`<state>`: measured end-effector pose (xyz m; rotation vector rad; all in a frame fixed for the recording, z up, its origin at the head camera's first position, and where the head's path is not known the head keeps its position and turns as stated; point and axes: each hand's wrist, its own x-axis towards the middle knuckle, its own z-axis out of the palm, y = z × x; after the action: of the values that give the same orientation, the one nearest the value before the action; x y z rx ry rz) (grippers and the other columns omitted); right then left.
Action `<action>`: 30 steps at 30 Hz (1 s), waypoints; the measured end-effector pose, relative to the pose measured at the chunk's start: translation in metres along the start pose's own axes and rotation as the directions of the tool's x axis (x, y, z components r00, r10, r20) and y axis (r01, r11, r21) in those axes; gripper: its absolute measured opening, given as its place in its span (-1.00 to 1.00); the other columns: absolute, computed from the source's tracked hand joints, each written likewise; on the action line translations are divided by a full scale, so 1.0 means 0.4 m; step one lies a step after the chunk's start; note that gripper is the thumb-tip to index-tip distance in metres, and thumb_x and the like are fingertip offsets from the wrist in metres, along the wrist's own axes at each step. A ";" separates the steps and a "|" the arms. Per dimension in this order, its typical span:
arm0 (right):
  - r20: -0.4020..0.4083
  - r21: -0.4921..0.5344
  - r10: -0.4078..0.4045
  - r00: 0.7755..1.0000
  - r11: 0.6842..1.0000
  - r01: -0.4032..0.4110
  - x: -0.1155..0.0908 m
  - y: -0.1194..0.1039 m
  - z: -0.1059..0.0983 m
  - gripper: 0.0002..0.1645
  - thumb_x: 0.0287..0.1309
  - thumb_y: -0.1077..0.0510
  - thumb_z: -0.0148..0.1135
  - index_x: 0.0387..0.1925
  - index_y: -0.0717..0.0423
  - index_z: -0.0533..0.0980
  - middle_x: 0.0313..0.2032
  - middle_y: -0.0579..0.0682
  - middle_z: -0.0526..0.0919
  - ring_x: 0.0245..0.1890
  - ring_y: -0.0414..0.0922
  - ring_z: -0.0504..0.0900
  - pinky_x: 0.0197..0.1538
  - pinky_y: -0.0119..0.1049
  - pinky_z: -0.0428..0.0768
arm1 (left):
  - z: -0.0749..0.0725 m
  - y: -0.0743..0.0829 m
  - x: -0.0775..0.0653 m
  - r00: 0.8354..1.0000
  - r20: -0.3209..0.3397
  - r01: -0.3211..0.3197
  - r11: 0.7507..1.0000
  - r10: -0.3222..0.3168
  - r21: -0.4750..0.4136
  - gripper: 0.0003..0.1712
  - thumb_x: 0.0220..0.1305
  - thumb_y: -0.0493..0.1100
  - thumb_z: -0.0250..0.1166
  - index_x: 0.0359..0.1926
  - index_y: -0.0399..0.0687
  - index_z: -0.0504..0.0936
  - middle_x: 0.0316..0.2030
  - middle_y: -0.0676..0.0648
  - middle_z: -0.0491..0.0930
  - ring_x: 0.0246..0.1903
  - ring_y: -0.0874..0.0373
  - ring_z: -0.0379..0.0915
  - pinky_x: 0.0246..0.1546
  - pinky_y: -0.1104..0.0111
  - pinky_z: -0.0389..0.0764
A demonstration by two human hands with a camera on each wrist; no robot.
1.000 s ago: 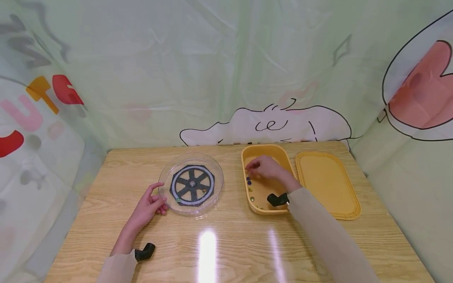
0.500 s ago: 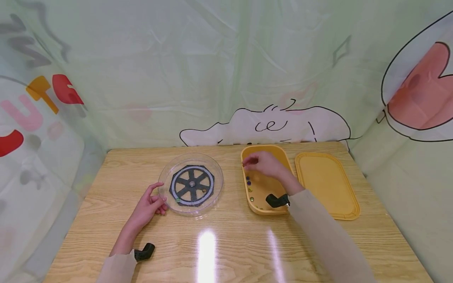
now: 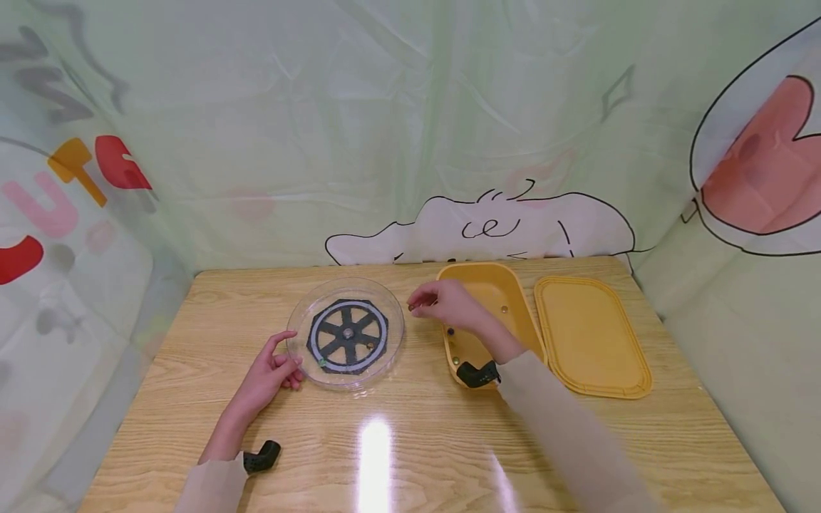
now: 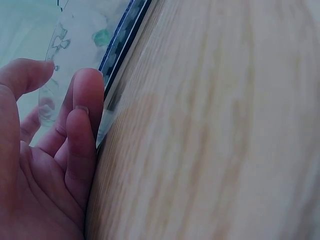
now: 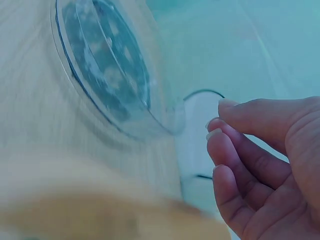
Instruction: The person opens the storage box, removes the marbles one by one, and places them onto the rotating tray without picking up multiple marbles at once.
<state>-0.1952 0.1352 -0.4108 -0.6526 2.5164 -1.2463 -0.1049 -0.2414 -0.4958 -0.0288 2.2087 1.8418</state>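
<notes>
Dish (image 3: 395,342), clear and round: we found it just left of the right hand (image 3: 445,303), whose fingertips pinched a small dark bead-like piece (image 3: 411,308) near its rim; the left hand (image 3: 266,374), loosely bent, lay at the opposite wall.

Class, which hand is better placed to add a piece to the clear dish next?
Probably the right hand: it seems to pinch a small brown piece beside the dish. The left hand is on the opposite side, no piece visible.
</notes>
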 end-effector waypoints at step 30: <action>0.080 0.117 -0.014 0.997 0.993 0.004 0.055 -0.053 0.184 -0.85 0.17 0.22 0.42 -0.20 0.05 0.68 -0.29 -0.17 0.70 -0.27 -0.19 0.62 -0.14 -0.34 0.60 | -0.003 -0.017 0.006 1.000 -0.003 -0.027 1.000 0.027 0.015 -0.36 0.46 -0.22 0.19 0.44 0.00 0.15 -0.42 -0.23 0.63 -0.54 0.03 0.58 -0.43 0.35 0.60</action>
<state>-0.1779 0.0625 -0.4385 -0.6730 2.3583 -1.3311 -0.1065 -0.2435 -0.5025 0.0003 2.2358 1.8399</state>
